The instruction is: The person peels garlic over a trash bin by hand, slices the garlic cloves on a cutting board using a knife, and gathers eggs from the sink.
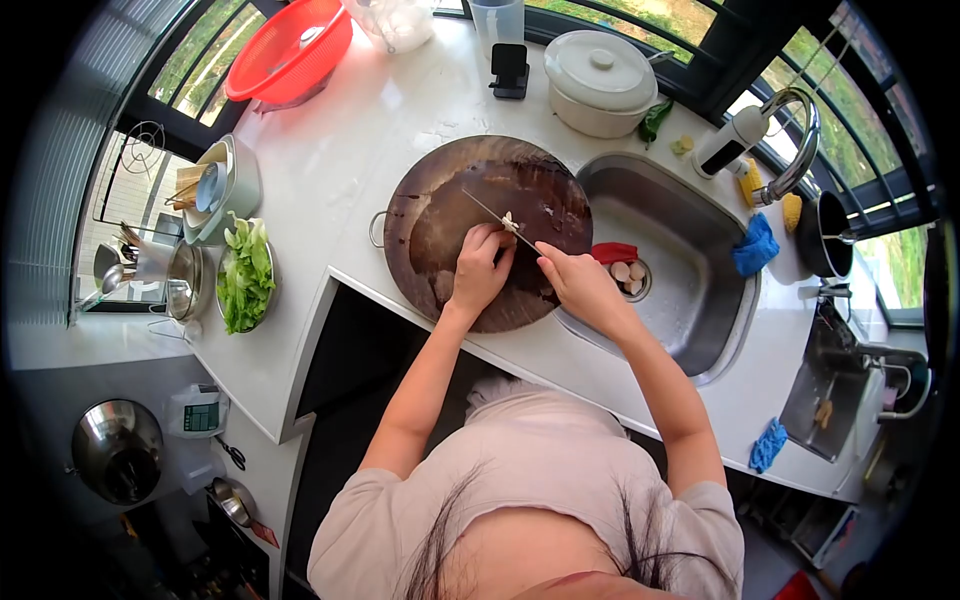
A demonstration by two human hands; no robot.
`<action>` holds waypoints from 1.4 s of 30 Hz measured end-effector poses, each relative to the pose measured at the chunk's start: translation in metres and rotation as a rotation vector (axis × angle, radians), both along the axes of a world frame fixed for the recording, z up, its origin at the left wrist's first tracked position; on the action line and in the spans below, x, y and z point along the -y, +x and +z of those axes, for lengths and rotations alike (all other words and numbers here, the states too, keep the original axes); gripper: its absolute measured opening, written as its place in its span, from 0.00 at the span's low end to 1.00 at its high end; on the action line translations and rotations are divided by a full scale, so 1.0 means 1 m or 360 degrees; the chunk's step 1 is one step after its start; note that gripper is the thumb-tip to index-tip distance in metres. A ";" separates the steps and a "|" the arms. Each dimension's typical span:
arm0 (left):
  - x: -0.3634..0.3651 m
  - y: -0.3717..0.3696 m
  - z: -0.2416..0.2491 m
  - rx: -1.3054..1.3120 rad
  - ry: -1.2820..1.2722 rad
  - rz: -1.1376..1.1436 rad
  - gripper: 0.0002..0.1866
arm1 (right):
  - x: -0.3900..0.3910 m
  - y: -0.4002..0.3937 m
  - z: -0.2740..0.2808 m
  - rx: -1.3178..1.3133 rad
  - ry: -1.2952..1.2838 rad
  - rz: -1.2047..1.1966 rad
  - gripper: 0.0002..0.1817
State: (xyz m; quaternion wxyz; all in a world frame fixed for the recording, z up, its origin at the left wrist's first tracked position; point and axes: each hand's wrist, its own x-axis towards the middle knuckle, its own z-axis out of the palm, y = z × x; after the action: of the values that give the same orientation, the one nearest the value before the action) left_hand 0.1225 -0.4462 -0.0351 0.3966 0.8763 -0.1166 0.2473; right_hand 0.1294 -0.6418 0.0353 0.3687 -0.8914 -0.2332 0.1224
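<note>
Head view: right hand (572,280) near board edge (470,322).
</note>
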 end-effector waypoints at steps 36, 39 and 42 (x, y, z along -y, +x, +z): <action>-0.001 0.003 0.000 -0.0131 -0.0016 0.0051 0.07 | -0.013 -0.012 0.009 -0.0041 -0.0346 -0.0026 0.17; -0.001 0.003 -0.002 -0.0097 -0.0016 0.0042 0.08 | -0.015 -0.005 -0.001 -0.0004 -0.0240 -0.0094 0.17; 0.001 0.003 -0.002 -0.0030 -0.0053 0.0037 0.07 | -0.007 0.003 -0.013 -0.0100 0.0079 -0.0105 0.17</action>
State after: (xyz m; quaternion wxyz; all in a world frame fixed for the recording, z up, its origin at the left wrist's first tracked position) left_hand 0.1257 -0.4469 -0.0371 0.4093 0.8732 -0.0986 0.2455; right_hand 0.1319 -0.6345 0.0219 0.4018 -0.8849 -0.1949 0.1323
